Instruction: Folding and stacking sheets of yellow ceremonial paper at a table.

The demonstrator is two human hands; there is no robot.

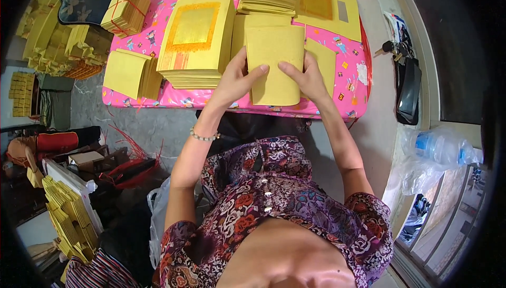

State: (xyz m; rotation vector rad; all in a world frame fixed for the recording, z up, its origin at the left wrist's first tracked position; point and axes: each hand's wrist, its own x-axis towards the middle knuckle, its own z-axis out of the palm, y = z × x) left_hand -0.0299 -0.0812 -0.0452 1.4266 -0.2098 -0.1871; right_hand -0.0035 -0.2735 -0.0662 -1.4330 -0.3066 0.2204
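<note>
Both hands grip one yellow sheet (pixel 274 64): left hand (pixel 235 80) and right hand (pixel 305 77) pinch its sides; gold-printed stack (pixel 196 40) sits just beside the left hand, possibly touching

I hold a plain yellow sheet (pixel 274 64) in both hands, upright-ish and slightly curled, its lower edge over the near edge of the pink table (pixel 174 100). It's blank on the side facing me (no gold square), just right of the gold-printed stack (pixel 196 40).
</note>
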